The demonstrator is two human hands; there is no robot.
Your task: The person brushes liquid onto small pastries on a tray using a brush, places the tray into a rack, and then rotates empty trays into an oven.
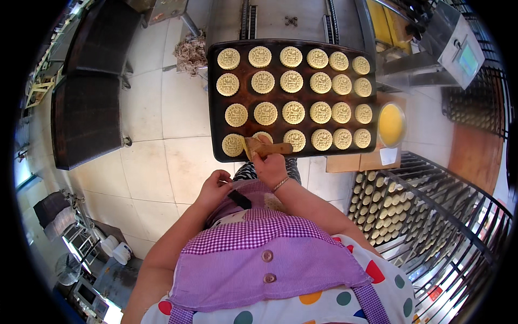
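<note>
A flat pastry brush (283,148) with a wooden handle is gripped in my right hand (271,168). Its bristles touch or hover just over the near-left corner of a dark baking tray (251,126), between two mooncakes. Rows of round pale mooncakes with stamped tops, such as one mooncake (294,112), cover the tray. The brush and fingers partly hide a mooncake (263,136) in the nearest row. My left hand (216,186) hangs by my apron with fingers loosely curled and slightly apart; nothing shows in it.
A bowl of yellow liquid (392,125) stands on cardboard (356,162) right of the tray. A metal rack (431,189) holding more trays of mooncakes is at the right. Dark wheeled racks (86,121) stand left. Beyond the tray lies a metal machine with chains (291,21).
</note>
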